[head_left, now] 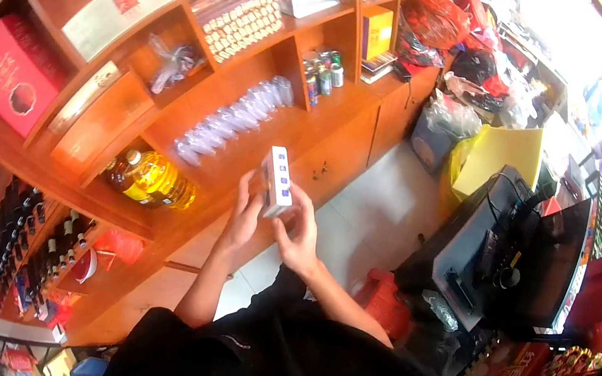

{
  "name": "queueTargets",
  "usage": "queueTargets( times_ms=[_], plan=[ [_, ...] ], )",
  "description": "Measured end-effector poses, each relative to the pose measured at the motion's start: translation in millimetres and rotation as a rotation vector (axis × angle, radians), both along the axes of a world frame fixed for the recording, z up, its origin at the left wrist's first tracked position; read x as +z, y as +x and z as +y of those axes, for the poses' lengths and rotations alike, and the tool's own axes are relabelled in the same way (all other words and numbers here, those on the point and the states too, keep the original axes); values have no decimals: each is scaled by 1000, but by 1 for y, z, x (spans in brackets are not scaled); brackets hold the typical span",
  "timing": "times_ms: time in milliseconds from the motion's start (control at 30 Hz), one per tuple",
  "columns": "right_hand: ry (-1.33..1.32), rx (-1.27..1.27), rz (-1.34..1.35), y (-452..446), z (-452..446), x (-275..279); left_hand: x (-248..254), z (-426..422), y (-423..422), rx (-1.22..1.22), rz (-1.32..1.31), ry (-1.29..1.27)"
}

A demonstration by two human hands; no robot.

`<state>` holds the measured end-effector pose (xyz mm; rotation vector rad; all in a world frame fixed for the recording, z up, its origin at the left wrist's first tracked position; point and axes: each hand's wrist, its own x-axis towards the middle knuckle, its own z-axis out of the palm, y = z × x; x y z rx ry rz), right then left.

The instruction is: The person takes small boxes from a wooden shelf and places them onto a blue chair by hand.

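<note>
A small white box [280, 177] with a row of blue marks on its narrow side is held upright between both hands, in front of the wooden shelves. My left hand [244, 212] grips its left side, fingers against the box. On the right side, my right hand [298, 230] holds the lower part, with the thumb near the bottom edge. The face turned toward my left hand is mostly hidden. Behind the box, wrapped clear plastic items [229, 121] lie in a row on the shelf.
Large bottles of yellow oil [154, 180] stand on the shelf to the left. Cans [326, 75] stand in a compartment beyond. A black monitor [550, 264] is on the right, near a yellow bin [503, 164] and a red stool [381, 301].
</note>
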<state>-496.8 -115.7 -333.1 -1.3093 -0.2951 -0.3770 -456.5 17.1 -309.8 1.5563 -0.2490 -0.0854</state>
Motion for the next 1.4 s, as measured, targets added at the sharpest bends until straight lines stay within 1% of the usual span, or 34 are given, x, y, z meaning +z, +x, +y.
queueTargets(
  times_ms=[33, 67, 100, 133, 167, 200, 233, 267, 300, 367, 400, 433, 467, 500, 533, 600, 633, 667, 700, 767, 800, 833, 900, 933, 1000, 1033, 1100, 1167, 1200, 1267, 1300, 1333, 1367, 1400],
  plan=[
    [-104, -90, -112, 16, -7, 9, 5, -6, 15, -12, 6, -9],
    [-210, -174, -226, 32, -13, 19, 10, -11, 30, -59, -49, -28],
    [-184, -234, -268, 46, -16, 34, 17, -15, 45, -100, -107, -48],
    [-164, -218, -286, 60, -18, 43, 25, -20, 59, -94, -172, -61],
    [-146, -199, -309, 78, -20, 50, 40, -24, 72, -88, -180, -79],
    [-144, -193, -344, 100, -20, 54, 59, -24, 83, -110, -248, -20],
    [-204, -240, -381, 121, -21, 60, 76, -24, 93, -127, -317, 40],
    [-163, -217, -394, 139, -19, 69, 89, -26, 107, -62, -395, 66],
    [-123, -189, -411, 157, -16, 78, 97, -22, 121, -38, -413, 43],
    [-142, -138, -496, 201, -9, 89, 113, -14, 154, 71, -614, 235],
    [-157, -135, -536, 224, -6, 96, 121, -10, 170, 137, -687, 283],
    [-164, -135, -571, 243, 0, 103, 130, -5, 186, 167, -703, 266],
    [-6, 8, -523, 257, 8, 116, 141, -2, 202, 238, -783, 315],
    [-158, -93, -620, 279, 11, 130, 151, 2, 217, 307, -857, 368],
    [-104, -56, -634, 294, 16, 142, 163, 4, 227, 320, -823, 334],
    [-56, 6, -646, 325, 23, 171, 182, 9, 269, 359, -930, 372],
    [-244, -199, -706, 346, 20, 182, 196, 7, 284, 389, -980, 377],
    [-231, -183, -700, 365, 20, 196, 207, 2, 307, 448, -1103, 266],
    [-210, -168, -693, 381, 21, 212, 219, -1, 326, 463, -1108, 271],
    [-279, -262, -805, 419, 20, 245, 240, -4, 360, 383, -889, 182],
    [-299, -282, -850, 439, 19, 261, 255, -3, 377, 431, -891, 281],
    [-300, -222, -795, 455, 18, 273, 266, -1, 396, 446, -894, 292],
    [-276, -108, -662, 497, 18, 287, 281, 0, 431, 562, -892, 566],
    [-271, -84, -666, 517, 18, 292, 283, -1, 444, 586, -885, 575],
    [-405, -132, -659, 556, 19, 301, 281, 1, 476, 752, -923, 731],
    [-386, -107, -654, 572, 20, 303, 280, 4, 491, 768, -911, 758],
    [-565, -87, -627, 597, 21, 308, 279, 8, 512, 721, -714, 834],
    [-541, -6, -606, 611, 21, 311, 278, 5, 512, 734, -675, 873],
    [-579, -5, -602, 621, 20, 313, 279, 2, 506, 729, -643, 890],
    [-664, -7, -569, 642, 28, 311, 277, 0, 493, 785, -675, 982],
    [-587, 81, -659, 648, 29, 308, 265, 3, 492, 863, -879, 889],
    [-641, 192, -618, 644, 26, 312, 259, 0, 476, 835, -974, 738],
    [-537, 372, -649, 680, 36, 301, 248, -2, 457, 797, -982, 677],
    [-524, 425, -618, 656, 31, 307, 230, -6, 431, 770, -921, 603]
  ],
)
